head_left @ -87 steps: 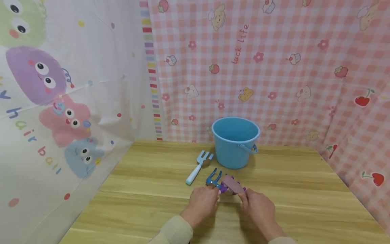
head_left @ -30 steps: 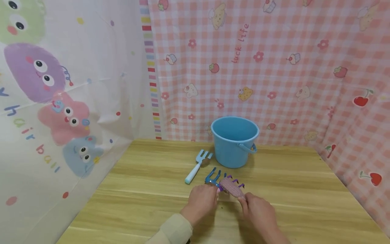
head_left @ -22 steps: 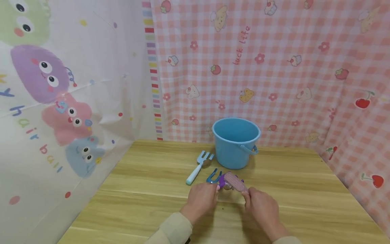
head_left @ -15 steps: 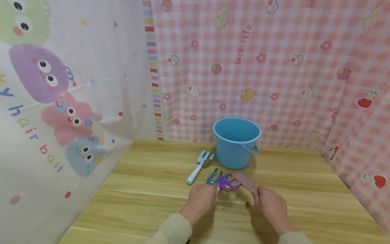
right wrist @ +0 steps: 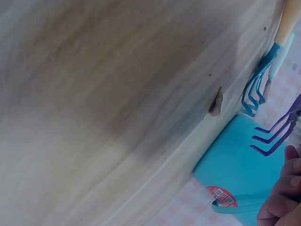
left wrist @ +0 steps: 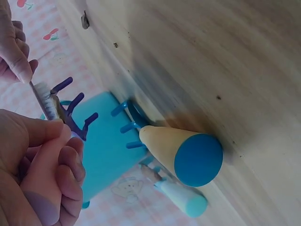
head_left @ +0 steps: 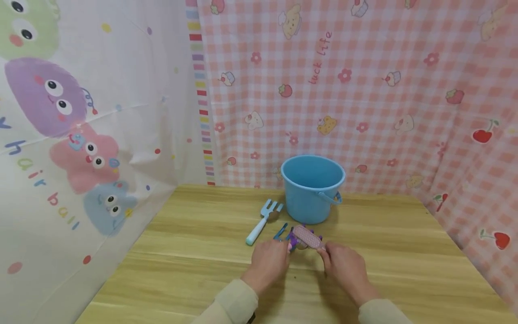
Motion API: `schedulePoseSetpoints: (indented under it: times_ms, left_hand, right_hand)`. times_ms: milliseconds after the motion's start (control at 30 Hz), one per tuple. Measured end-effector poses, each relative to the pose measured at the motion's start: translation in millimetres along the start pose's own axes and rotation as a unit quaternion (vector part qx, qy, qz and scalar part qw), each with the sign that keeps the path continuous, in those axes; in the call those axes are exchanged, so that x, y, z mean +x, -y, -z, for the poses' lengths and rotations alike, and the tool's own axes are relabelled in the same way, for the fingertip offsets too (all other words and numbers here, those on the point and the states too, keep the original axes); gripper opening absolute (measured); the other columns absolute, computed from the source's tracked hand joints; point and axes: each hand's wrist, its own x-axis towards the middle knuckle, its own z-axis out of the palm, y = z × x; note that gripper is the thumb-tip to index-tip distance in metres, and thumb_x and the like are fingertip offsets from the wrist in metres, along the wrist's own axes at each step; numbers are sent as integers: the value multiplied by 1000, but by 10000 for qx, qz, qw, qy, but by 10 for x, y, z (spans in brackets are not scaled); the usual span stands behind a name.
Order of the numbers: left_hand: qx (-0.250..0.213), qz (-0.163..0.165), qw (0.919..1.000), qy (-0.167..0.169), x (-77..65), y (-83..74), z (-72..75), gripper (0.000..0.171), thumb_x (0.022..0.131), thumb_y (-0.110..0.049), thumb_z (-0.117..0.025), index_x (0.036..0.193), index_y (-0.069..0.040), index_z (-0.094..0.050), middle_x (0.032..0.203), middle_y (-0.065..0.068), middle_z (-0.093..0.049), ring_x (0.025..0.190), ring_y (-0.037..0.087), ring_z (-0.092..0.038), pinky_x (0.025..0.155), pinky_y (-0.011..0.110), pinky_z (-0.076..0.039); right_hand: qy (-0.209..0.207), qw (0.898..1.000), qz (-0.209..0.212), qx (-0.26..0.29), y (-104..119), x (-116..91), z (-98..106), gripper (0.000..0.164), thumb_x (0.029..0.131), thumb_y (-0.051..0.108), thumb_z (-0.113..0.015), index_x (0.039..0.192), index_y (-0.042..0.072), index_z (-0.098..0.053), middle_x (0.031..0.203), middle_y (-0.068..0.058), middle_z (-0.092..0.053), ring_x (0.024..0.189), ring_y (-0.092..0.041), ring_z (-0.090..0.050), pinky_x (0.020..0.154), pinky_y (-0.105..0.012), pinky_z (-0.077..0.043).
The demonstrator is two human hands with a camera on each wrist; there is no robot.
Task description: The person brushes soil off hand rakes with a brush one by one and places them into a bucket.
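My left hand (head_left: 267,261) grips the pink handle (left wrist: 44,174) of a small hand rake with purple tines (left wrist: 77,106). Brown dirt clings to the rake's head. In my right hand (head_left: 346,267) is a pink brush (head_left: 308,237), pinched by its handle. Its pale bristles (left wrist: 43,93) touch the dirty rake head, and from above the brush back covers much of that head. A brown clump (right wrist: 216,103) lies on the table below. Beyond my left hand lies a blue rake (left wrist: 164,146) with a wooden handle, mostly hidden in the head view.
A light blue bucket (head_left: 309,202) stands behind the hands, its handle hanging to the right. To its left lies a light blue fork (head_left: 261,225) with brown dirt by its tines. Small dark crumbs dot the wooden table (head_left: 194,252). Printed cloths hang behind and on both sides.
Half a second ago the brush was pulled right, baring the purple tines; now it is back over the rake head. A brown clump showed up on the table. The left hand keeps its grip.
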Motion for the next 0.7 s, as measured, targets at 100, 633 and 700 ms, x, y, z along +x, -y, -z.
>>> schedulePoseSetpoints:
  times_ms: [100,633,700]
  left_hand:
    - [-65,55,10000,23,20,8,-22,19,90,-23,-67,73,-15,-64,59,-3,-55,51,13,-52,45,30,-41]
    - [-221,276,9990,268,145,-11,-48,18,89,-23,-71,74,-14,-66,59,-2,-56,52,15,-53,48,31,-44]
    - [-264,363,9986,280,170,-6,-43,21,90,-25,-70,73,-14,-65,60,-2,-57,52,16,-55,48,32,-45]
  right_hand:
    - [28,10000,28,38,-41,39,-15,30,93,28,-68,70,17,-52,59,2,-51,53,-21,-52,46,-40,-41]
    - [-221,9989,394,121,-178,241,-20,29,93,26,-69,70,16,-53,58,3,-50,50,-16,-48,44,-36,-38]
    - [-333,9974,631,126,-79,235,-25,29,92,25,-71,70,17,-53,58,6,-49,49,-14,-48,44,-35,-38]
